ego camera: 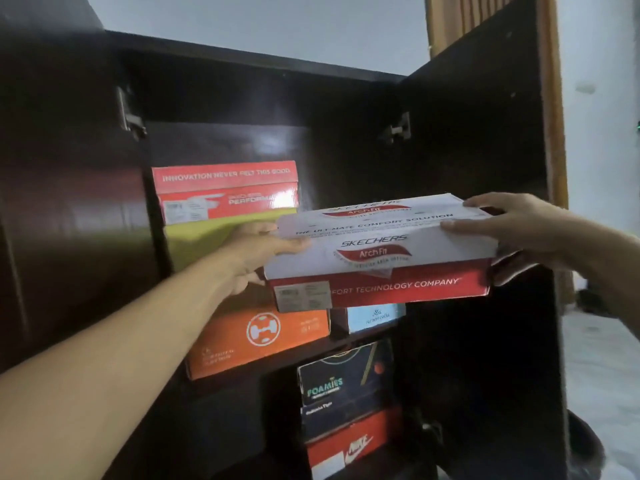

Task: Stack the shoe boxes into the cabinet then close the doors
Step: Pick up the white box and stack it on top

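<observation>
One white-and-red Skechers box [381, 251] is hanging level in front of the open cabinet [242, 64], with the left hand [258, 252] gripping its left end and the right hand [509, 230] clasping its right end. Six other boxes are sitting inside: three stacked on the upper left shelf, one pale blue box [375, 317] beside them, and three stacked below. Both cabinet doors are standing open.

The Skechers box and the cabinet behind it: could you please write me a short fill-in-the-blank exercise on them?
1. The white and red Skechers box is held by ____ hands.
2. The orange box sits on the ____ shelf.
3. The Nike box lies ____ the Foamies box.
4. The cabinet door stands ____.

Missing words: two; upper; below; open
</observation>
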`<action>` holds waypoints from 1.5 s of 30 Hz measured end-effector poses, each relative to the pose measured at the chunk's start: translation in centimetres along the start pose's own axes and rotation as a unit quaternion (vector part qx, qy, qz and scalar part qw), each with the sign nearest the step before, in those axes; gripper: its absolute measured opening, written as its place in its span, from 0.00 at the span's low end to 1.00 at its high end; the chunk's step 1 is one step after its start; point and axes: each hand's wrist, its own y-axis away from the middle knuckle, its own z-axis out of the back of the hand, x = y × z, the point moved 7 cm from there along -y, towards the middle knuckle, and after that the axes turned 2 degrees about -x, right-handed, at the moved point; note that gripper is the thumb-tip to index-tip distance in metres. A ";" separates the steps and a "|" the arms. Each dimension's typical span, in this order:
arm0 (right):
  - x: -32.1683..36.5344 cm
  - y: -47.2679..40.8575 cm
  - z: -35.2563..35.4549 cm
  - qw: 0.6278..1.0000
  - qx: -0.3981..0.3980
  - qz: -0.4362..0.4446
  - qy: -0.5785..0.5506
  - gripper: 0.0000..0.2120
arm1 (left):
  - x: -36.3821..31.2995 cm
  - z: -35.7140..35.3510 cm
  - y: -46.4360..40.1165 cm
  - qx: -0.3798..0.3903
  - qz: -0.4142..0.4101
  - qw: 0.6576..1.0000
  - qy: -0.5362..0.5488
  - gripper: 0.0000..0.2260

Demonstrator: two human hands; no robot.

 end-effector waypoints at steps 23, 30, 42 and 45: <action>19.8 -14.4 -4.3 0.975 0.050 0.198 -0.085 0.45 | -15.0 11.4 -7.2 -0.239 -0.061 0.961 -0.125 0.19; 24.2 -19.7 -8.0 0.971 0.034 0.212 -0.105 0.43 | -15.9 14.8 -11.9 -0.292 -0.071 0.942 -0.147 0.11; 29.0 -26.2 -14.1 0.969 -0.027 0.214 -0.120 0.33 | -13.4 19.7 -18.6 -0.406 -0.127 0.864 -0.269 0.31; 29.4 -27.2 -14.8 0.966 -0.057 0.224 -0.113 0.28 | -13.6 19.6 -19.4 -0.410 -0.145 0.833 -0.343 0.29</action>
